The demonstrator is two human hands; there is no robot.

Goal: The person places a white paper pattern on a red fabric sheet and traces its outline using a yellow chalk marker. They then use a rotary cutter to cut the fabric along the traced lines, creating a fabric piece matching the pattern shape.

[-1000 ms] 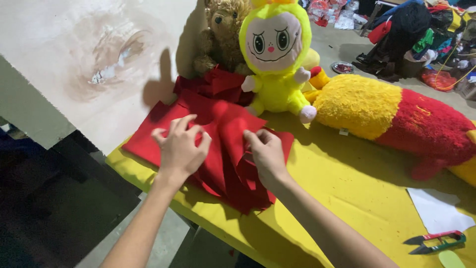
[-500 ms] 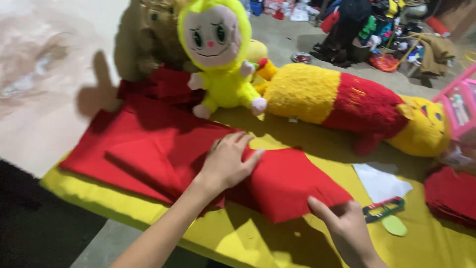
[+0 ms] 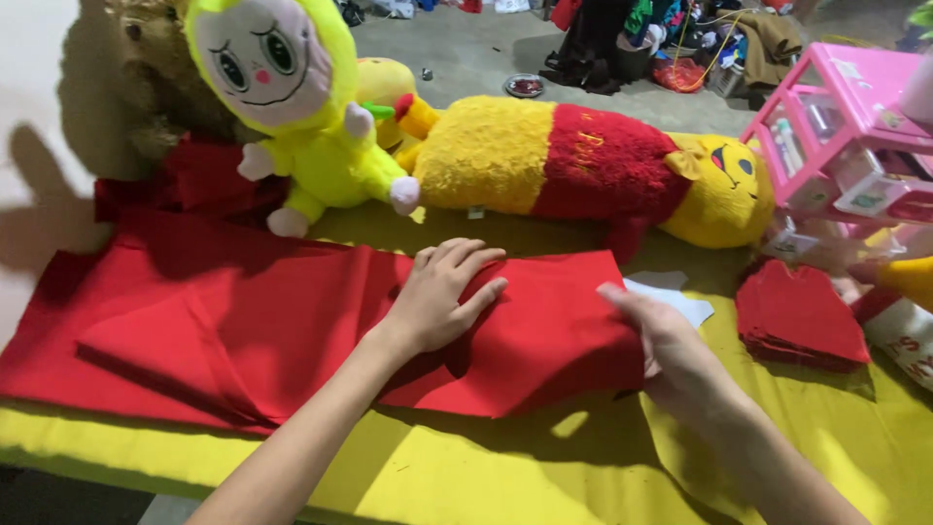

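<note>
A long piece of red cloth point(image 3: 224, 311) lies folded across the yellow table cover point(image 3: 466, 467). My left hand point(image 3: 437, 297) presses flat on the cloth near its middle, fingers spread. My right hand point(image 3: 661, 345) pinches the cloth's right end between thumb and fingers. Under that end a white paper piece point(image 3: 680, 297) sticks out.
Behind the cloth sit a yellow-green doll point(image 3: 292, 107), a brown plush point(image 3: 160, 87) and a long yellow-and-red plush bear point(image 3: 593, 170). A stack of cut red pieces point(image 3: 802, 316) lies at right, with a pink plastic toy cabinet point(image 3: 850, 136) beyond it. Clutter covers the floor behind.
The view has swung right. My left hand slid right along the cloth, and my right hand went from the table surface to grip the cloth's right end.
</note>
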